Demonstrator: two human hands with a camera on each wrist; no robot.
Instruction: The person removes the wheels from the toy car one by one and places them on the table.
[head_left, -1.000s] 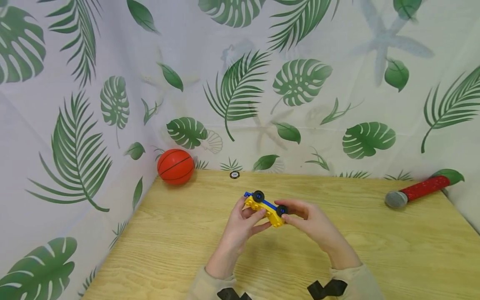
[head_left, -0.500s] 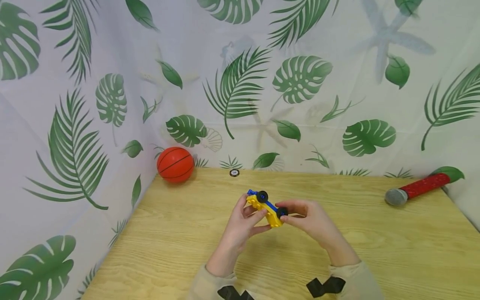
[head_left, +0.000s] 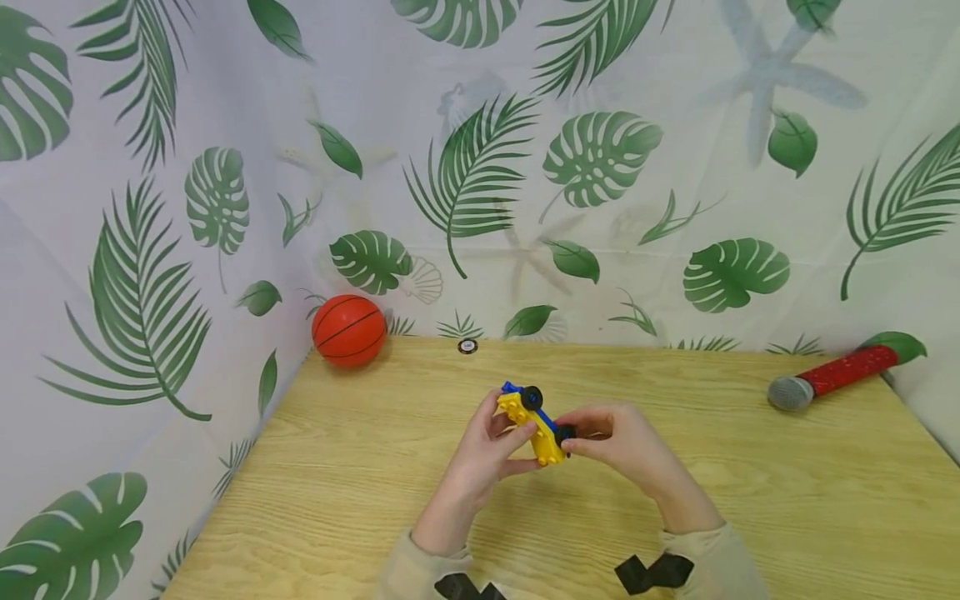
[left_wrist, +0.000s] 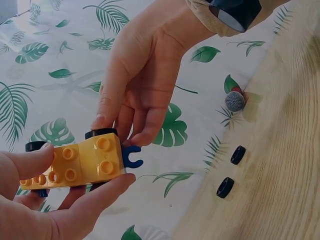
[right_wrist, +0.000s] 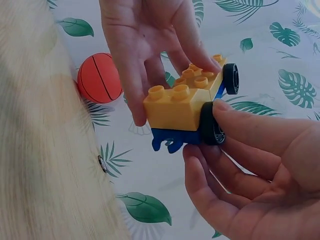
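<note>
A toy car, with a yellow studded block body, blue base and black wheels, is held tilted above the wooden table. My left hand grips the yellow body, thumb on one side and fingers along the other. My right hand pinches the wheel at the lower end between thumb and fingers, partly covering it. At that same end a blue hook sticks out, plain in the left wrist view. The second wheel on this side, near the raised end, is uncovered.
An orange-red ball sits at the table's back left corner. A small black-and-white disc lies at the back edge. At right rests a red microphone. Two small black ring-like pieces show on the table in the left wrist view.
The toy car has tilted more steeply, its right end lower and its left end shifted slightly right. Both hands keep their hold, with the right fingers still at the lower wheel.
</note>
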